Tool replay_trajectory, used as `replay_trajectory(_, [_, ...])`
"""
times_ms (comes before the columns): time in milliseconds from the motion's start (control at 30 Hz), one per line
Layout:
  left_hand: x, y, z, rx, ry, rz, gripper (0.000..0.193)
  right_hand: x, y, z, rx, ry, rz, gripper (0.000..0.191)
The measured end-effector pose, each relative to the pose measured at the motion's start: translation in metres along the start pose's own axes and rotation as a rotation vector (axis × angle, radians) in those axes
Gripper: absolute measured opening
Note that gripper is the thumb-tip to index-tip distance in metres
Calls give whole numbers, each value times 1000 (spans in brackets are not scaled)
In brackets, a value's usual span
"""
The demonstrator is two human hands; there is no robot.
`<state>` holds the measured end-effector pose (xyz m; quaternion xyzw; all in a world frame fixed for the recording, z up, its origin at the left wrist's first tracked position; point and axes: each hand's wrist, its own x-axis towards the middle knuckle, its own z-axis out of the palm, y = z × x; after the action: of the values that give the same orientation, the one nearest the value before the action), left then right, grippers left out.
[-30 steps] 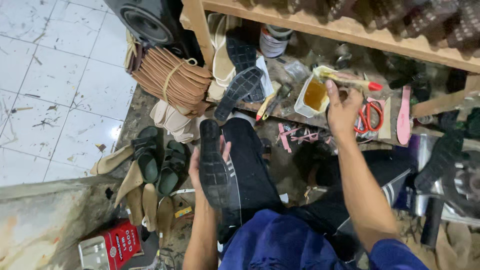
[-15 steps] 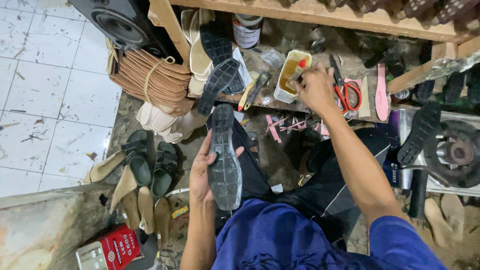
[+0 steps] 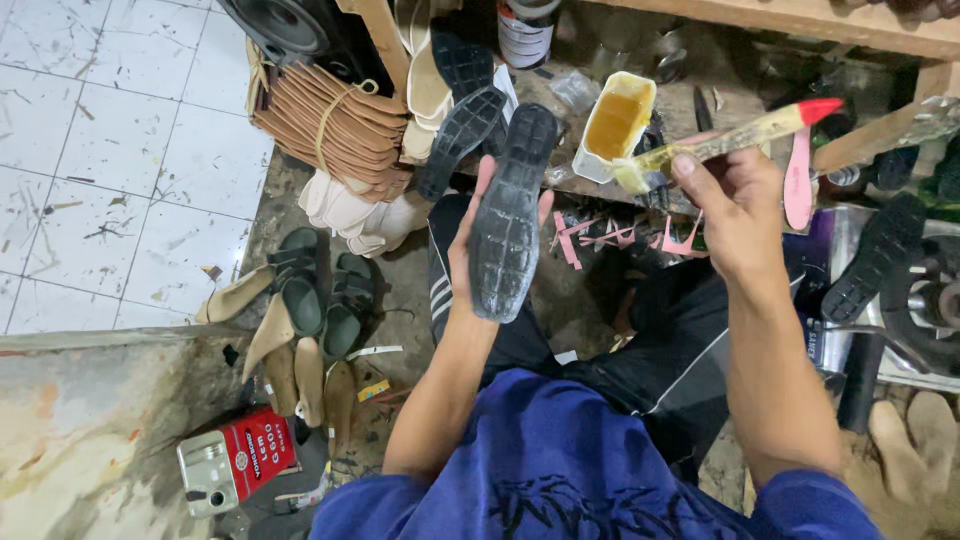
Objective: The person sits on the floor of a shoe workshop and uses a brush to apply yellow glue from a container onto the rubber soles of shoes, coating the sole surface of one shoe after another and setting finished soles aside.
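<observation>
My left hand [image 3: 470, 235] holds a black rubber shoe sole [image 3: 508, 215] upright in front of me, its treaded side toward the camera. My right hand [image 3: 735, 210] grips a glue brush with a red handle tip [image 3: 740, 135], its wet bristle end pointing left toward the sole. Just behind the brush stands a white cut-open container of amber glue [image 3: 612, 125] on the low bench. My dark trousers and blue shirt fill the lower middle of the view.
A tied bundle of tan insoles [image 3: 330, 125] and more black soles [image 3: 455, 140] lie at the upper left. A pair of green sandals [image 3: 320, 295] and beige soles sit on the floor. A red and white tin [image 3: 235, 465] lies at the lower left. Pink scraps [image 3: 600, 240] litter the bench.
My right hand lifted the brush out of the glue container and drew it back toward me. My left hand raised the sole higher, closer to the brush.
</observation>
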<state>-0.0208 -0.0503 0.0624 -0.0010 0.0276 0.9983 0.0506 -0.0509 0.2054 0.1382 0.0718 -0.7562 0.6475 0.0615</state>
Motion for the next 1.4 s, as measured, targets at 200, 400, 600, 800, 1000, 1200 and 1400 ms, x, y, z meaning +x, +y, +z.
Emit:
replay_trajectory(200, [8, -40, 24, -47, -244, -120, 54, -56, -42, 60, -19, -13, -250, 19])
replay_trajectory(400, [18, -36, 23, 123, -103, -3, 58, -65, -56, 87, -349, 15, -423, 17])
replay_trajectory(600, [10, -42, 18, 187, -165, -9, 54, -49, -39, 70, -281, 28, -381, 16])
replay_trajectory(800, [15, -47, 21, 247, -113, -4, 55, -52, -23, 80, -105, -110, -205, 16])
replay_trajectory(1000, [17, -35, 24, 46, -144, -74, 55, -60, -27, 73, -55, -400, -443, 15])
replay_trajectory(1200, [20, -36, 22, 94, -142, -98, 57, -51, -27, 67, -228, -268, -568, 19])
replay_trajectory(1400, [24, -23, 24, 56, -191, -84, 58, -54, -31, 59, -72, -627, -527, 24])
